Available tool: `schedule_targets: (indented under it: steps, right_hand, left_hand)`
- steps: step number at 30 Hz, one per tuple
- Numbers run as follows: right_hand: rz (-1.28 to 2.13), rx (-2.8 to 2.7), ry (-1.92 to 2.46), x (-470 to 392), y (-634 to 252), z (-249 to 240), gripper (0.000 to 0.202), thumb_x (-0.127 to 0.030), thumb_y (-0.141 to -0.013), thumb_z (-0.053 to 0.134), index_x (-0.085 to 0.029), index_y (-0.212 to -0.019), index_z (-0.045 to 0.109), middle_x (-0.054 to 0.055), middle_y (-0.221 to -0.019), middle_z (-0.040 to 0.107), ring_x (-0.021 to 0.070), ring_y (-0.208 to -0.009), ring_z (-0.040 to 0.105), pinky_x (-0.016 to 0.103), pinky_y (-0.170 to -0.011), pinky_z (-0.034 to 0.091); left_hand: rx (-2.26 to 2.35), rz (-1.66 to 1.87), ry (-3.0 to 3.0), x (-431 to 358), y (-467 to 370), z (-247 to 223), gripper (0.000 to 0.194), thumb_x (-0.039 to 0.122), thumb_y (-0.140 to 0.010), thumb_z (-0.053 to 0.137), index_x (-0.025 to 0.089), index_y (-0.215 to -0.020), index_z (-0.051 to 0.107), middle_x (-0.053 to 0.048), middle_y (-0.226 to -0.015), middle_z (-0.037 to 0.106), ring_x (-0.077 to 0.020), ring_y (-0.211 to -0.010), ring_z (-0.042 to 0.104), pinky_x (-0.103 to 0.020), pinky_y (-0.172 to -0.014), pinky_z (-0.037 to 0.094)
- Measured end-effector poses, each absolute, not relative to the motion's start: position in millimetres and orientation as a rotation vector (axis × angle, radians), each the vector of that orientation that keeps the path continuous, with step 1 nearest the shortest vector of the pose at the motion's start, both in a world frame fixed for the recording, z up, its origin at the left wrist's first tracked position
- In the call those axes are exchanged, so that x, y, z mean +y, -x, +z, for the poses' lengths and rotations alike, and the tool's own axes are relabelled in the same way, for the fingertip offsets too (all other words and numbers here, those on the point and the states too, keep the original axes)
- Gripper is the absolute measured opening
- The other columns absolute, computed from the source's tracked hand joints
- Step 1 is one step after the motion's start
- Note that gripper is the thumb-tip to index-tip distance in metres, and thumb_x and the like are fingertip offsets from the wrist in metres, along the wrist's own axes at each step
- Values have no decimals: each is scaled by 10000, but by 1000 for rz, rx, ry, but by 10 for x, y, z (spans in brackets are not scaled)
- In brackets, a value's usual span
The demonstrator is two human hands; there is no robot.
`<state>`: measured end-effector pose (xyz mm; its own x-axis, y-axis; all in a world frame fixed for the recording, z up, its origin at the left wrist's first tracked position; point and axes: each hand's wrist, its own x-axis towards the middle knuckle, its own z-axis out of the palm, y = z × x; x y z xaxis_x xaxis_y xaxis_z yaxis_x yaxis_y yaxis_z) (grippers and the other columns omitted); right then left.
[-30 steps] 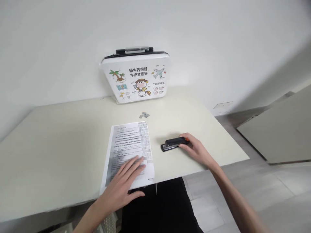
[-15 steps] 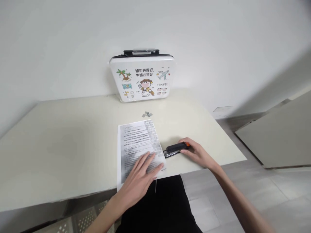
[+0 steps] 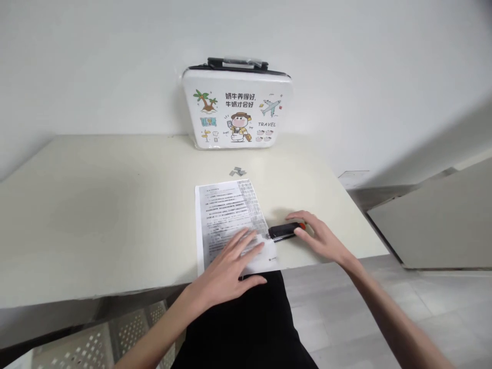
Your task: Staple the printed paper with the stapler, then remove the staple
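Printed paper sheets (image 3: 225,205) lie at the table's front edge, their lower part under my left hand (image 3: 229,261). That hand rests palm down with its fingers spread, and its thumb points right at the edge. A black stapler (image 3: 285,229) with an orange-red rear end lies at the right edge of the paper, its front end meeting that edge. My right hand (image 3: 321,236) holds the stapler's rear, forefinger along the far side and thumb on the near side. Whether the paper sits inside the stapler's jaw is hard to see.
Several grey staple strips (image 3: 238,171) lie beyond the paper. A white case (image 3: 238,110) with cartoon prints and a black handle stands against the wall. The pale table (image 3: 115,220) ends just before my black-clad legs (image 3: 246,323). A perforated crate (image 3: 92,348) sits below at left.
The stapler's top arm has come down, closer to its base, at the paper's edge. My left thumb has moved off the paper. The view has shifted, so the table appears higher and further right.
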<state>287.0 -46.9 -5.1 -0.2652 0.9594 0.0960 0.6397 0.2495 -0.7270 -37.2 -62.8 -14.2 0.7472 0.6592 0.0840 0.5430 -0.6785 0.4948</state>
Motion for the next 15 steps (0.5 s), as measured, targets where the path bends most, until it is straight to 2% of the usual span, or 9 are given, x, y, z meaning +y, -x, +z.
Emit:
schedule_targets:
  steps: [3, 6, 10, 15]
  right_hand:
    - [652, -2015, 1525, -406, -2676, 61, 413, -533, -1102, 370, -290, -1319, 624, 94, -1369, 671, 297, -1295, 611, 525, -1136, 461]
    - [550, -2102, 1541, -313, -2440, 152, 453, -521, -1110, 323, -283, -1350, 625, 94, -1411, 660, 294, -1333, 600, 518, -1171, 441]
    - [504, -2212, 1545, -192, -2249, 188, 500, -528, -1117, 283, -292, -1416, 608, 74, -1489, 624, 276, -1410, 555, 500, -1188, 438]
    - [558, -2291, 1570, -132, -2204, 156, 545, -559, -1120, 254, -306, -1488, 566, 63, -1587, 545, 273, -1507, 454, 535, -1230, 386]
  left_hand:
    - [1008, 445, -2537, -440, 292, -233, 751, 586, -1078, 478, 331, -1716, 173, -40, -1769, 230, -315, -1641, 146, -554, -1320, 269]
    - [1055, 476, -2598, -244, 150, -332, 841, 642, -1073, 423, 251, -1730, 72, -103, -1772, 189, -338, -1642, 71, -586, -1331, 188]
    - [1021, 447, -2669, -124, 9, -404, 917, 725, -1046, 378, 214, -1728, 41, -128, -1772, 168, -348, -1639, 10, -604, -1329, 122]
    - [1003, 452, -2673, -158, -26, -417, 918, 726, -1047, 371, 217, -1726, 20, -124, -1779, 133, -340, -1639, -30, -599, -1329, 93]
